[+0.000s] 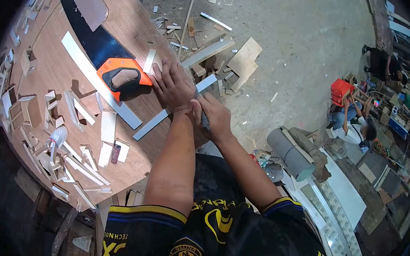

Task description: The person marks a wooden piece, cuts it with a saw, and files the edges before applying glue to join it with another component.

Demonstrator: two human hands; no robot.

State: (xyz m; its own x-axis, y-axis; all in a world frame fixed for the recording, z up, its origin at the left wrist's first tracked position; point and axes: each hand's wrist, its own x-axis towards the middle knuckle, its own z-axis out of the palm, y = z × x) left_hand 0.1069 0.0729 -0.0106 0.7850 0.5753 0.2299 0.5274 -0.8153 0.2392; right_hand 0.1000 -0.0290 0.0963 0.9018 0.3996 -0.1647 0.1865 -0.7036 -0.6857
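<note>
My left hand [174,88] lies flat near the edge of the wooden table [130,165], its fingers stretched out over a narrow white strip [151,124]. The strip slants up to the right and sticks out past the table edge. Close by, my right hand [214,116] is closed around a dark grey tool [205,122], most of it hidden by the fingers. Left of my left hand lies a handsaw [106,48] with an orange and black handle. A wider white strip [128,115] runs under the saw. A short white piece [149,61] is beside my left fingertips.
Small wooden frames [27,109], a white-capped bottle [59,136] and a reddish cylinder [116,153] stand on the table. Offcuts [245,59] litter the floor. At right are a grey roll [287,149], a red crate [341,90] and two people [357,130].
</note>
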